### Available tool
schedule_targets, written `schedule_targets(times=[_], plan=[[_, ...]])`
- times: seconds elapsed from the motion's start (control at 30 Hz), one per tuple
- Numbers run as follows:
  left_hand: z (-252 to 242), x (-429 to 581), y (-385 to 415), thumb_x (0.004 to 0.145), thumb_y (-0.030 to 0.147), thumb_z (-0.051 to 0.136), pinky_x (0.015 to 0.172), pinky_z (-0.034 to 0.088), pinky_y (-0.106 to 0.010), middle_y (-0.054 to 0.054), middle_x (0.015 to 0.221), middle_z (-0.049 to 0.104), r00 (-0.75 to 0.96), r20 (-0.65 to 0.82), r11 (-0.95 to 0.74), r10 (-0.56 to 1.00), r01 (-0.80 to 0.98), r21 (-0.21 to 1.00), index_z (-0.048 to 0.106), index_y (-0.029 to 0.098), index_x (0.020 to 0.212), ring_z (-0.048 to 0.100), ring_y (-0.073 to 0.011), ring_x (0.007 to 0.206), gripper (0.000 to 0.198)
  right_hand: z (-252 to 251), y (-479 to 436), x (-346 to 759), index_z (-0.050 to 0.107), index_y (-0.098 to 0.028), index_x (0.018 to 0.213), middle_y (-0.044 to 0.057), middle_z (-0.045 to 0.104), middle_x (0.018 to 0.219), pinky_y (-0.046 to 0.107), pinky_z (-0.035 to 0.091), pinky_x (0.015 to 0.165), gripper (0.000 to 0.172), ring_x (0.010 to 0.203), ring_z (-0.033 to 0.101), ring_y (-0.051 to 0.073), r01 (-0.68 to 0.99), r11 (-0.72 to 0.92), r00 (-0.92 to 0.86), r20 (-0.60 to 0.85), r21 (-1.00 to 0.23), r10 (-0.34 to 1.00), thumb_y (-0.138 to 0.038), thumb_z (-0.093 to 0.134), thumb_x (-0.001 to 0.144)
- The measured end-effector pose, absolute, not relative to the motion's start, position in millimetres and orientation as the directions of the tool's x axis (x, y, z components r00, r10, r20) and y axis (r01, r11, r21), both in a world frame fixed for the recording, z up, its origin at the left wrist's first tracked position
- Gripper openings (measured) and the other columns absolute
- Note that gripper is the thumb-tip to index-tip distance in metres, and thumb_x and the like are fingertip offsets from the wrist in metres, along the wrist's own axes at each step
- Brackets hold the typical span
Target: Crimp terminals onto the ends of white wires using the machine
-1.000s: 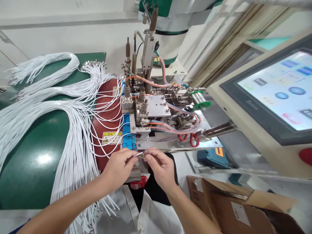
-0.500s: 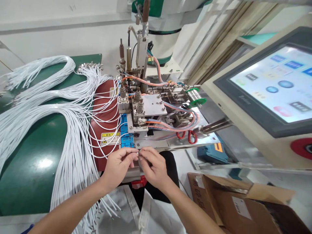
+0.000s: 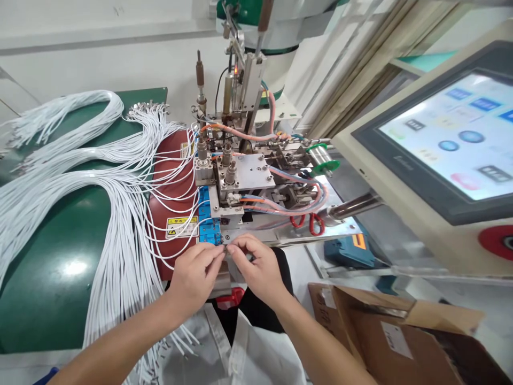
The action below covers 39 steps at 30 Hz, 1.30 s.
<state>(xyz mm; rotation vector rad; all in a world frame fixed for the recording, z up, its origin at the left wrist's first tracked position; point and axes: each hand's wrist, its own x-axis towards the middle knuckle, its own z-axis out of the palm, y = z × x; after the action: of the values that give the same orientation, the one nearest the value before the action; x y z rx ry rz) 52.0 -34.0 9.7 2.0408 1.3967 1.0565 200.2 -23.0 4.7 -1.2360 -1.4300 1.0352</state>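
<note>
My left hand (image 3: 195,274) is closed in a pinch, thumb against the forefinger, close to the front of the blue wire holders (image 3: 207,232). Facing it, my right hand (image 3: 258,270) pinches too, its fingertips almost touching those of the left. Whatever sits between the fingertips is too small to make out. Thin white cables (image 3: 114,230) lie in a thick bundle on the left, and several single ones run over a red-brown plate (image 3: 170,184) into the blue holders. Behind the holders stands a metal machine (image 3: 250,174) with cylinders and orange and blue air hoses.
A green board (image 3: 48,299) carries the cable bundles. To the right, a touch screen panel (image 3: 452,133) with a red button (image 3: 497,245) juts inward. Below it stand an open cardboard box (image 3: 372,326) and a blue foot pedal (image 3: 348,252). A wire spool (image 3: 320,159) sits on the machine.
Both hands have shifted slightly up toward the blue holders, still fingertip to fingertip. On the machine, the tall upright cylinder assembly has moved right, and a small red light now shows on it.
</note>
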Motion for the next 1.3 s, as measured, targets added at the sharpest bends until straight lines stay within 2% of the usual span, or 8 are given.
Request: schedule_targets(times=[0.13,0.2,0.5,0.7,0.93,1.13,1.2,1.3], plan=[[13,51,-32,0.081,0.019,0.051,0.072,0.049,-0.025,-0.005,0.083,0.068,0.128,0.118,-0.166,0.985,0.494,0.853,0.068,0.018,0.086,0.061,-0.0152,0.077,0.018,-1,-25,196,0.061,-0.017,0.07,0.001,0.055,0.067,0.023,0.042,0.055,0.013,0.06,0.051,0.011,-0.077,-0.043,-0.022,-0.042,-0.996,0.999,-0.024,0.053,0.077],[15,51,-31,0.08,0.02,0.051,0.067,0.049,-0.024,-0.004,0.08,0.067,0.096,0.006,-0.047,0.995,0.435,0.899,0.068,0.018,0.084,0.061,-0.0142,0.073,0.017,-4,-26,193,0.062,-0.017,0.07,0.001,0.057,0.07,0.024,0.043,0.058,0.008,0.062,0.053,0.012,-0.127,-0.058,-0.002,-0.059,-0.99,0.998,-0.022,0.057,0.073],[20,56,-31,0.077,0.025,0.055,0.057,0.046,-0.02,0.001,0.066,0.064,0.035,-0.289,0.265,0.957,0.306,0.914,0.066,0.016,0.076,0.054,-0.0098,0.056,0.014,-7,-26,189,0.059,-0.017,0.063,0.0,0.054,0.067,0.024,0.042,0.058,0.009,0.062,0.051,0.012,0.031,0.029,0.049,0.031,-0.999,0.998,-0.019,0.058,0.072],[20,61,-33,0.076,0.028,0.056,0.06,0.047,-0.02,0.001,0.068,0.063,0.0,-0.287,0.283,0.958,0.171,0.944,0.063,0.016,0.076,0.055,-0.0095,0.06,0.014,-8,-31,174,0.054,-0.017,0.062,-0.003,0.052,0.06,0.023,0.042,0.055,0.011,0.056,0.048,0.01,-0.219,-0.147,0.12,-0.176,-0.965,0.977,-0.024,0.057,0.071],[16,62,-35,0.075,0.031,0.057,0.06,0.047,-0.021,0.001,0.071,0.062,-0.018,-0.306,0.306,0.952,0.082,0.948,0.061,0.015,0.077,0.056,-0.0102,0.061,0.016,-11,-28,173,0.056,-0.017,0.065,0.0,0.053,0.068,0.024,0.043,0.059,0.007,0.063,0.05,0.012,-0.097,-0.006,0.151,-0.021,-0.995,0.988,-0.021,0.057,0.072],[16,61,-33,0.076,0.029,0.056,0.061,0.048,-0.022,0.001,0.065,0.06,-0.017,-0.32,0.32,0.947,0.049,0.946,0.058,0.014,0.079,0.058,-0.0107,0.059,0.016,-10,-27,172,0.056,-0.017,0.062,-0.001,0.055,0.061,0.025,0.046,0.058,0.012,0.057,0.052,0.011,-0.322,-0.173,0.062,-0.203,-0.931,0.977,-0.024,0.059,0.071],[16,61,-33,0.077,0.029,0.055,0.061,0.048,-0.022,0.001,0.068,0.061,-0.02,-0.321,0.322,0.947,0.027,0.946,0.058,0.014,0.079,0.058,-0.0103,0.061,0.016,-10,-28,171,0.056,-0.017,0.062,-0.001,0.055,0.062,0.025,0.046,0.058,0.012,0.058,0.052,0.011,-0.307,-0.157,0.071,-0.187,-0.939,0.98,-0.023,0.058,0.071],[16,62,-33,0.075,0.029,0.057,0.063,0.049,-0.022,0.001,0.072,0.061,-0.015,-0.327,0.327,0.945,0.0,0.945,0.058,0.015,0.078,0.058,-0.0099,0.063,0.015,-11,-28,173,0.056,-0.018,0.065,0.001,0.054,0.067,0.026,0.045,0.061,0.007,0.063,0.053,0.013,-0.132,-0.012,0.126,-0.029,-0.991,0.992,-0.02,0.057,0.072]])
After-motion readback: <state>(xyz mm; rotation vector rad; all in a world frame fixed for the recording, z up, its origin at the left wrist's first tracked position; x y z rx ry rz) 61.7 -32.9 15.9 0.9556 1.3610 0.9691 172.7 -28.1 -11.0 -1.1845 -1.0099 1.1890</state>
